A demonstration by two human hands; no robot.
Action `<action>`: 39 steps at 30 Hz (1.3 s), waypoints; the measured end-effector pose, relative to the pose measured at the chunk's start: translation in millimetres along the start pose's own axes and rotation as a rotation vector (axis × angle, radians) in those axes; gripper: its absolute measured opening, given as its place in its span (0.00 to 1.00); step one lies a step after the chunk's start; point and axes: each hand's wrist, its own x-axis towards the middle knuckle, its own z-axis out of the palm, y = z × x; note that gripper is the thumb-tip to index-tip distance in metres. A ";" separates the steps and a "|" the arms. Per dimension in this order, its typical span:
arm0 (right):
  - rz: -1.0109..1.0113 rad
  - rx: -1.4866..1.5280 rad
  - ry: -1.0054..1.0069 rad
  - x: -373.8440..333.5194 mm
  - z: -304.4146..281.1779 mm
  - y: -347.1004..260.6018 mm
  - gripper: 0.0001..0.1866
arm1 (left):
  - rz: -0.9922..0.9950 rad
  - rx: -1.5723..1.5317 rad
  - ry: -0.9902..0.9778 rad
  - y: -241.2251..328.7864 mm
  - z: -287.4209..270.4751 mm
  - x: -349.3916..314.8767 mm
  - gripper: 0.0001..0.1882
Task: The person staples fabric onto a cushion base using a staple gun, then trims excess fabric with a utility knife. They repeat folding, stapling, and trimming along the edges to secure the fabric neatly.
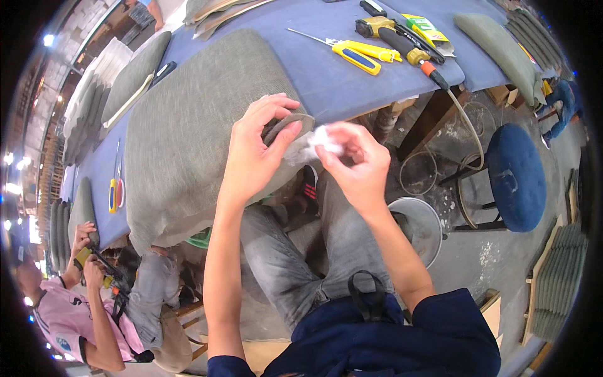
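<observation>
Above my lap, my left hand (pixel 254 147) is closed with thumb and fingers round a grey-green fabric edge (pixel 290 125), which looks folded and rounded. Whether this edge belongs to the upholstered seat cushion (pixel 201 107) beside it, I cannot tell. My right hand (pixel 358 160) pinches a tuft of white stuffing (pixel 322 141) right next to that edge; the tuft is blurred. The big cushion, covered in grey-green woven fabric, lies on the blue-covered table and overhangs its near side.
Yellow-handled pliers (pixel 364 55), a screwdriver (pixel 355 58) and a pneumatic stapler (pixel 402 38) with its air hose (pixel 471 129) lie on the table. A blue round stool (pixel 516 178) and a metal bucket (pixel 421 229) stand to the right. At left a co-worker (pixel 88 308) holds another stapler.
</observation>
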 end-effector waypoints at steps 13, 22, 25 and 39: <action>-0.415 -0.722 0.135 -25.4 28.8 27.7 0.24 | -0.115 0.001 0.202 31.9 30.4 -35.2 0.15; -0.190 -0.678 -0.100 -35.6 34.4 26.1 0.38 | -0.151 -0.025 0.109 35.8 26.0 -38.8 0.15; -0.157 -0.583 -0.078 -54.6 12.2 23.4 0.41 | -0.271 -0.132 0.123 33.5 20.2 -34.1 0.11; -0.084 -0.769 -0.179 -40.1 15.3 7.1 0.34 | -0.374 -0.189 0.015 30.6 10.7 -27.8 0.12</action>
